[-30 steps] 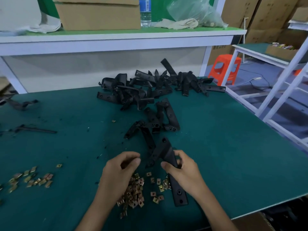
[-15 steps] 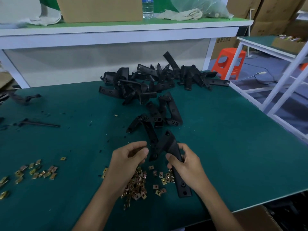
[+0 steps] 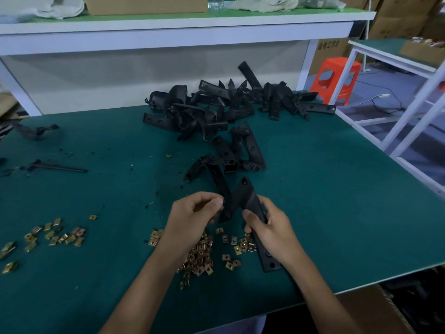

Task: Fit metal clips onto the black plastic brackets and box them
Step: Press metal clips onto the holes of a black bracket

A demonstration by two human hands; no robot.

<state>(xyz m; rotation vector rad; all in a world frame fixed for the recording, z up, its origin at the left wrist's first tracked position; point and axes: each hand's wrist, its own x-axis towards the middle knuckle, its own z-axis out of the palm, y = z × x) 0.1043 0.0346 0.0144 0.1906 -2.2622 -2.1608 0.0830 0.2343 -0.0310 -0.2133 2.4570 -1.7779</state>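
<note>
My right hand (image 3: 272,229) grips a black plastic bracket (image 3: 248,198) by its middle, above the green table. The bracket's lower end (image 3: 269,261) reaches down past my wrist. My left hand (image 3: 192,215) has its thumb and fingers pinched together at the bracket's short arm; whatever it pinches is hidden. Below both hands lies a heap of brass-coloured metal clips (image 3: 202,256). A big pile of black brackets (image 3: 216,109) sits at the table's far middle, with a smaller group (image 3: 231,155) closer to me.
A second scatter of clips (image 3: 55,235) lies at the left. Thin black parts (image 3: 57,168) lie at the far left. A cardboard box (image 3: 375,309) stands under the table's near right edge. A raised shelf (image 3: 168,27) spans the back, and an orange stool (image 3: 334,75) stands to the right.
Both hands have lifted slightly and come closer together. My left hand's pinched fingertips now meet the bracket's short arm.
</note>
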